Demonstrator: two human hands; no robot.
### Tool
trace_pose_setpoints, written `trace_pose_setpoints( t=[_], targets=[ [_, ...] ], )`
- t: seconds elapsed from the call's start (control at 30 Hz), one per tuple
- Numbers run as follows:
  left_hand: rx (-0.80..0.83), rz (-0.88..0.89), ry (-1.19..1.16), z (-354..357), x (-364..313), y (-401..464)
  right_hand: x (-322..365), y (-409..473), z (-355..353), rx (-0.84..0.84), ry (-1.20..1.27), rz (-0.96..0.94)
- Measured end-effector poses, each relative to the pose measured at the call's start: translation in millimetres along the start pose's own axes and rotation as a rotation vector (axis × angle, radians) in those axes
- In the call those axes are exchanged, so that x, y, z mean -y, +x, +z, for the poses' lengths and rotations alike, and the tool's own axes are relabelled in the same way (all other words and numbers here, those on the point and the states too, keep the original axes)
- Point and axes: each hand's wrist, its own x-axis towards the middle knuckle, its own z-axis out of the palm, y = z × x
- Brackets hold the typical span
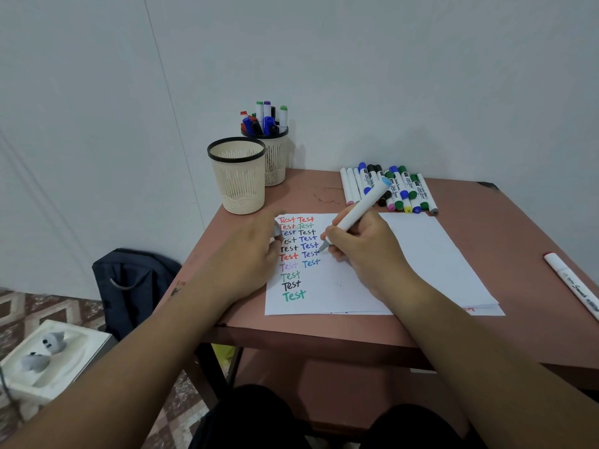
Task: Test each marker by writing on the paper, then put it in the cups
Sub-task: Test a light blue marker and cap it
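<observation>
My right hand holds a white-barrelled marker in a writing pinch, its light blue end up and its tip on the paper just right of the second column of "Test" words. My left hand lies on the paper's left edge, over the start of the first column; something small and grey shows at its fingertips, probably the cap, but motion blur keeps me from telling the grip.

The column 2 entries run down to a blue "Test"; the tip sits beside the entry above it.

Cups: the near mesh cup looks empty from here. The far cup behind it is packed with markers. The untested row of markers lies at the table's back edge, and 1 more marker lies apart at the right.

Risks, as I judge them:
- My right palm rests near fresh ink, so a slide could smear it.
- If my left hand lifts, the sheet may shift under the stroke.
- The far cup is crowded; forcing this marker in could tip it. The near cup is the safer choice.
- A loose cap could roll off the table.
</observation>
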Motion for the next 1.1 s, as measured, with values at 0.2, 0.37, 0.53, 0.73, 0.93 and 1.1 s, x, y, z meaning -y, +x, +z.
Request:
trace_pose_setpoints(
  t=[0.2, 0.37, 0.53, 0.73, 0.93, 1.1],
  targets=[
    [0.006, 0.023, -0.054, 1, 4, 1, 4, 0, -3, 0.029, 0.261, 0.027],
    [0.009, 0.04, -0.104, 0, 4, 1, 7, -6, -5, 0.119, 0.295, -0.03],
    [0.042, 0.046, -0.111, -1, 2, 1, 10, -9, -5, 0.15, 0.212, -0.083],
    [0.068, 0.066, -0.104, -6, -4, -4, 10, -11, -3, 0.189, 0.119, -0.051],
    [0.039, 0.161, -0.065, -10, -14, -11, 12, -14, 0, 0.187, 0.082, 0.019],
    [-0.021, 0.17, -0.074, -16, -23, -15, 10, -12, 2, 0.215, 0.055, 0.023]
  ],
)
